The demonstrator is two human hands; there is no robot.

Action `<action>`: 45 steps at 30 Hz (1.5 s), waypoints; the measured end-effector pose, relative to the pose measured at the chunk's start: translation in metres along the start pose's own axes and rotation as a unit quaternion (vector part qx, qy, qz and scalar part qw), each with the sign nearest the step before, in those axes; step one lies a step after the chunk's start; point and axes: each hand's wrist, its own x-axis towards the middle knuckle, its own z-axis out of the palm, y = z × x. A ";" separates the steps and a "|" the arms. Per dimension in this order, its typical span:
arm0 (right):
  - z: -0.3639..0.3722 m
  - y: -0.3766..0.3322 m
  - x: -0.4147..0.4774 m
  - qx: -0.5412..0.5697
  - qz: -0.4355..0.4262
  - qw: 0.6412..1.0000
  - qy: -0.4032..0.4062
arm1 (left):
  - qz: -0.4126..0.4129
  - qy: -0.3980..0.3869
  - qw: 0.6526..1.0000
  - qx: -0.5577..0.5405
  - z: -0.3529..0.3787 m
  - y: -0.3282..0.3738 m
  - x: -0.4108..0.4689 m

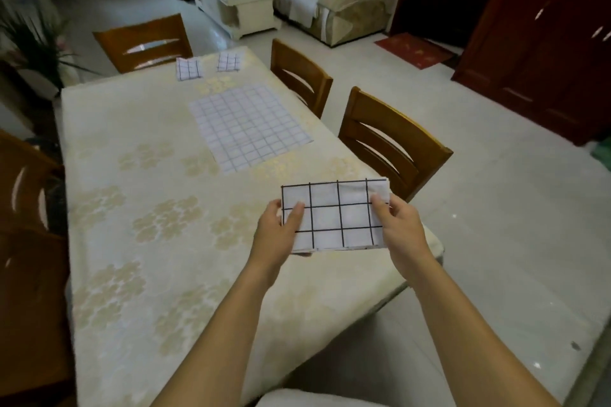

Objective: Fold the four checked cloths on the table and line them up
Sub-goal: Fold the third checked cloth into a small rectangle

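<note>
Folded cloth [335,213], bold black checks, held near the bench's [139,208] near right edge, left hand [276,230] and right hand [398,225] each pinching one short end. Beyond it: one flat cloth [249,125] (unfolded), then two folded cloths [188,68] [228,62] side by side at the far end. Risk: a loosened grip would let the layers spring open in transit.
</note>
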 end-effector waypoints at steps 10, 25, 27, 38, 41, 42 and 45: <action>-0.153 0.010 0.001 -0.013 0.023 1.000 -0.017 | 0.070 -0.004 0.987 0.148 0.158 0.007 -0.045; -0.298 0.016 0.053 -0.042 -0.024 0.997 0.057 | 0.077 -0.010 0.977 0.198 0.319 0.016 -0.039; -0.311 0.010 0.068 -0.051 -0.029 0.997 0.053 | 0.067 -0.013 0.982 0.177 0.333 0.022 -0.024; -0.400 -0.046 0.192 -0.185 -0.097 0.966 0.154 | 0.159 -0.080 0.976 0.127 0.439 0.058 0.110; -0.411 -0.061 0.221 -0.207 -0.113 0.954 0.185 | 0.176 -0.095 0.972 0.124 0.462 0.074 0.141; -0.413 -0.061 0.230 -0.210 -0.112 0.952 0.192 | 0.176 -0.093 0.972 0.128 0.468 0.078 0.150; -0.423 -0.062 0.258 -0.201 -0.121 0.953 0.194 | 0.177 -0.085 0.971 0.138 0.486 0.085 0.174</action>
